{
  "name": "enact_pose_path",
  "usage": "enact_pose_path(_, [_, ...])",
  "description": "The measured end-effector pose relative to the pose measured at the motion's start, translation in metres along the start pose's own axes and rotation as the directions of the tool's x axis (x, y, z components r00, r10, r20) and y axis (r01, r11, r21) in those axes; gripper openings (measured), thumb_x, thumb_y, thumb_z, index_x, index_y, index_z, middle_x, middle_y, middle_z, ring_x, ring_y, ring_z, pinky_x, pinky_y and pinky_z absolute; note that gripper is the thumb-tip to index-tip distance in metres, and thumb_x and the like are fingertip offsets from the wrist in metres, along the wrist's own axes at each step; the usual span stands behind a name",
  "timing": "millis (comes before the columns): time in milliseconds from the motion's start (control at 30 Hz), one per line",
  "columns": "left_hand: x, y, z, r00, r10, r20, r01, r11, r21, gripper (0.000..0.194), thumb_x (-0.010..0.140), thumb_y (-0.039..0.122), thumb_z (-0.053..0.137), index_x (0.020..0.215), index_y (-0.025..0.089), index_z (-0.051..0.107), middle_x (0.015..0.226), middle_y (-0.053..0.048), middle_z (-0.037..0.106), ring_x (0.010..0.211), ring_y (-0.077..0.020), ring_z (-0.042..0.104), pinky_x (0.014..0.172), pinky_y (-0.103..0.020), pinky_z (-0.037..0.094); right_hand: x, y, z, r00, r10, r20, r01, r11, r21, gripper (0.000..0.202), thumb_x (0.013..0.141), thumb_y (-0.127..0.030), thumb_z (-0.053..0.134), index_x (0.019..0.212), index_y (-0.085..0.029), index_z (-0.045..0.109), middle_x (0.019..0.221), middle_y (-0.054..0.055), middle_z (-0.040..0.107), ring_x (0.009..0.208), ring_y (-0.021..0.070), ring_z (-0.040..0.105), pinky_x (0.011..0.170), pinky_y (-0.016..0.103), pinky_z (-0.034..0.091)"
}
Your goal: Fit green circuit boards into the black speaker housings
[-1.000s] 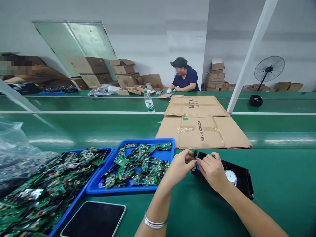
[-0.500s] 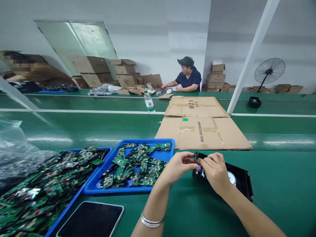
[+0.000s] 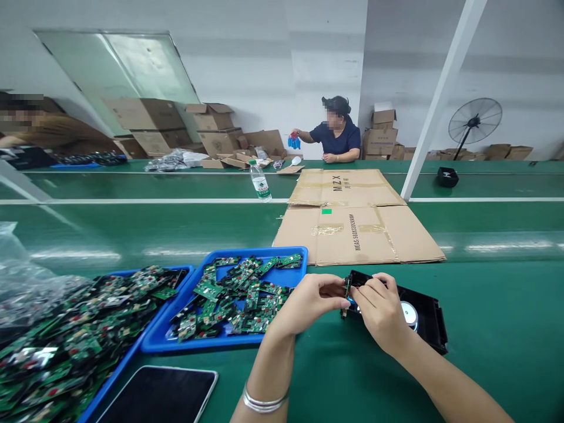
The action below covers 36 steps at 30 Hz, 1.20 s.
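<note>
Head view: both hands' grip pinches small board (over black housing).

Bare forearms without sleeves; a silver bangle circles the left wrist.

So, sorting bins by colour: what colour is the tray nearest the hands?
Blue tray, clearest in the head view.

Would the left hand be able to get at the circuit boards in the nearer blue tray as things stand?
Probably yes, once it lets go. The left hand is pinching a small board together with the right hand, but the blue tray lies open just beside it, with nothing between them.
</note>
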<state>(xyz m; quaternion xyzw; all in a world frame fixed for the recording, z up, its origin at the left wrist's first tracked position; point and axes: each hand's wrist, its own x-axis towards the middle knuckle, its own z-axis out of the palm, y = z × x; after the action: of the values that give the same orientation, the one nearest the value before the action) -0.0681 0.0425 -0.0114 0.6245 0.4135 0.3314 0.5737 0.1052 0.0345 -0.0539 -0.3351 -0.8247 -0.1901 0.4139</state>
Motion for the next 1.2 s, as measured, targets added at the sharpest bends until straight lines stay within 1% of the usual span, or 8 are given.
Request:
enact_pose_path(167, [0.0, -0.001, -0.002, 0.999, -0.031, 0.023, 0.034, 0.993, -0.116, 0.031, 0.061, 0.025, 0.076, 0.087, 0.013, 0.065, 0.081, -0.006, 0.067, 0.078, -0.0208, 0.062, 0.073, -0.032, 0.051, 0.005, -0.001, -0.008, 0.999, 0.025, 0.04, -0.027, 0.998, 0.053, 0.018, 0.089, -0.01, 0.046, 0.086, -0.016, 0.061, 0.065, 0.001, 0.058, 0.069, 0.0131, 0.049, 0.081, 0.034, 0.035])
enact_pose_path(333, [0.0, -0.001, -0.003, 0.998, -0.06, 0.02, 0.063, 0.982, -0.175, 0.032, 0.06, 0.022, 0.075, 0.086, 0.013, 0.059, 0.077, -0.004, 0.065, 0.072, -0.0152, 0.06, 0.069, -0.028, 0.048, 0.012, 0.021, -0.04, 0.963, 0.109, 0.246, -0.167, 0.959, 0.228, 0.018, 0.09, -0.026, 0.05, 0.106, -0.02, 0.057, 0.09, 0.003, 0.062, 0.086, 0.0166, 0.053, 0.082, 0.033, 0.039])
enact_pose_path(500, [0.007, -0.001, 0.005, 0.984, -0.099, 0.149, 0.135, 0.958, -0.255, 0.026, 0.064, 0.021, 0.068, 0.084, 0.014, 0.053, 0.072, -0.002, 0.061, 0.073, -0.0157, 0.06, 0.059, -0.024, 0.046, -0.012, 0.06, -0.069, 0.82, 0.34, 0.46, -0.413, 0.908, 0.065, 0.016, 0.089, -0.017, 0.046, 0.097, -0.02, 0.059, 0.081, 0.002, 0.062, 0.076, 0.0172, 0.056, 0.067, 0.03, 0.045])
enact_pose_path(600, [0.015, -0.007, 0.02, 0.957, -0.141, 0.255, 0.209, 0.943, -0.261, 0.024, 0.065, 0.018, 0.062, 0.086, 0.014, 0.05, 0.074, -0.003, 0.063, 0.075, -0.0167, 0.063, 0.062, -0.024, 0.048, -0.029, 0.068, -0.069, 0.733, 0.226, 0.641, -0.329, 0.943, 0.043, 0.028, 0.082, -0.005, 0.05, 0.1, -0.023, 0.06, 0.086, 0.001, 0.064, 0.079, 0.0176, 0.056, 0.064, 0.028, 0.044])
enact_pose_path(700, [0.024, -0.017, 0.037, 0.94, -0.161, 0.3, 0.24, 0.939, -0.245, 0.03, 0.064, 0.015, 0.061, 0.09, 0.015, 0.046, 0.071, -0.001, 0.062, 0.07, -0.0157, 0.063, 0.066, -0.028, 0.05, -0.035, 0.063, -0.057, 0.701, 0.085, 0.708, -0.253, 0.958, 0.135, 0.033, 0.075, -0.001, 0.057, 0.096, -0.026, 0.063, 0.089, -0.001, 0.065, 0.083, 0.017, 0.055, 0.069, 0.026, 0.043])
enact_pose_path(800, [0.031, -0.027, 0.048, 0.965, -0.127, 0.228, 0.178, 0.959, -0.222, 0.029, 0.066, 0.016, 0.062, 0.089, 0.017, 0.044, 0.069, 0.003, 0.057, 0.069, -0.0126, 0.059, 0.065, -0.026, 0.051, -0.034, 0.057, -0.04, 0.724, 0.137, 0.676, -0.253, 0.964, 0.076, 0.022, 0.077, -0.004, 0.056, 0.079, -0.024, 0.065, 0.073, 0.0, 0.065, 0.075, 0.017, 0.057, 0.064, 0.025, 0.041])
enact_pose_path(967, [0.04, -0.038, 0.054, 0.994, -0.087, -0.063, 0.077, 0.985, -0.158, 0.022, 0.073, 0.015, 0.054, 0.093, 0.019, 0.045, 0.078, 0.002, 0.058, 0.072, -0.0118, 0.059, 0.068, -0.026, 0.052, -0.035, 0.063, -0.023, 0.735, 0.354, 0.578, -0.41, 0.911, -0.036, 0.014, 0.083, -0.011, 0.055, 0.09, -0.021, 0.063, 0.069, 0.0, 0.063, 0.063, 0.0144, 0.057, 0.055, 0.023, 0.037])
enact_pose_path(1200, [0.043, -0.042, 0.059, 0.985, -0.075, -0.154, 0.068, 0.996, -0.053, 0.02, 0.076, 0.015, 0.051, 0.094, 0.022, 0.046, 0.07, 0.004, 0.057, 0.066, -0.0141, 0.061, 0.067, -0.03, 0.054, -0.038, 0.058, -0.011, 0.743, 0.327, 0.584, -0.396, 0.918, -0.01, 0.014, 0.086, -0.014, 0.054, 0.075, -0.019, 0.062, 0.074, -0.001, 0.065, 0.071, 0.0138, 0.058, 0.065, 0.026, 0.034])
